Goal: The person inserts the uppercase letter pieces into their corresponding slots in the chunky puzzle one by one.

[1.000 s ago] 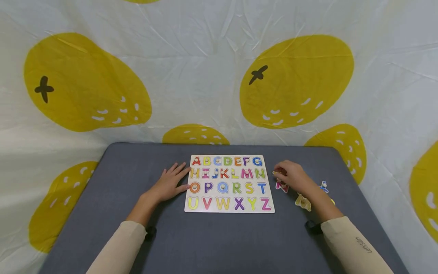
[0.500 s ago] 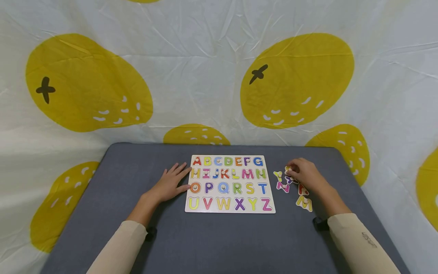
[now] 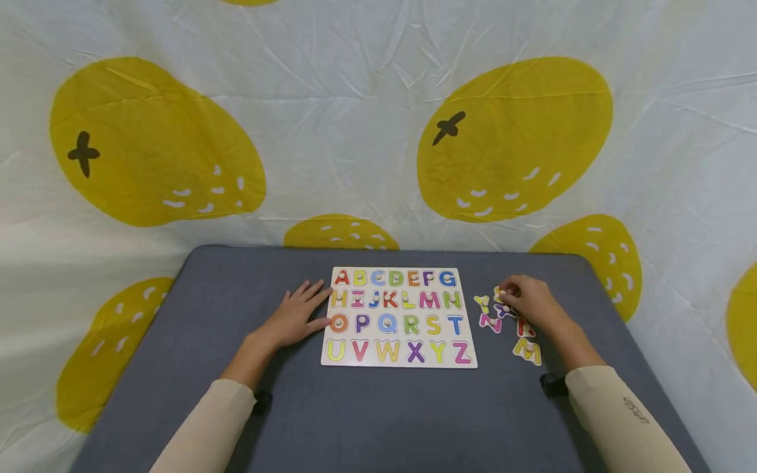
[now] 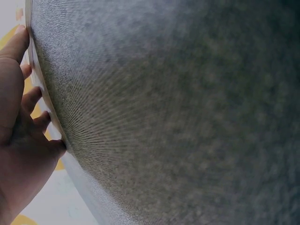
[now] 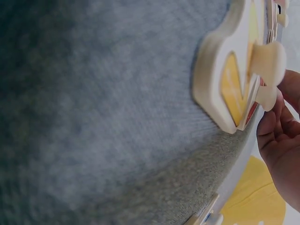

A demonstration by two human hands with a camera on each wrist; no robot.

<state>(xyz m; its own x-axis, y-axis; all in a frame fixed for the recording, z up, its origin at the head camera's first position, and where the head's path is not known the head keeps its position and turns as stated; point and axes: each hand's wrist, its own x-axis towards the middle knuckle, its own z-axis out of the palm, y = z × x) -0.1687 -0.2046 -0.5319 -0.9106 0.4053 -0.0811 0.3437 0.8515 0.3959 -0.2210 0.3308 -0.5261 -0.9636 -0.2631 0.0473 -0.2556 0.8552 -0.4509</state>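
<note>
The wooden alphabet board (image 3: 399,335) lies on the table, its upper rows showing pegged letters. My left hand (image 3: 296,316) is flat with fingers spread, thumb and fingertips at the board's left edge. To the right of the board my right hand (image 3: 529,299) pinches a small yellow letter piece (image 3: 497,291), partly hidden by the fingers. Around it lie a yellow Y piece (image 3: 481,303), a pink letter piece (image 3: 490,322), a purple X piece (image 3: 504,311) and a red letter piece (image 3: 526,328). A yellow zigzag letter piece (image 5: 230,86) with a peg lies nearer the right wrist.
The dark grey table (image 3: 402,420) has a far edge right behind the board. A white curtain (image 3: 331,131) with yellow fruit prints hangs beyond it. Another pegged piece (image 5: 206,216) shows low in the right wrist view, hidden behind the right arm in the head view.
My right hand has moved right from beside the board, leaving the yellow Y piece on the table, and now is at another yellow piece. The left hand has stayed at the board's edge.
</note>
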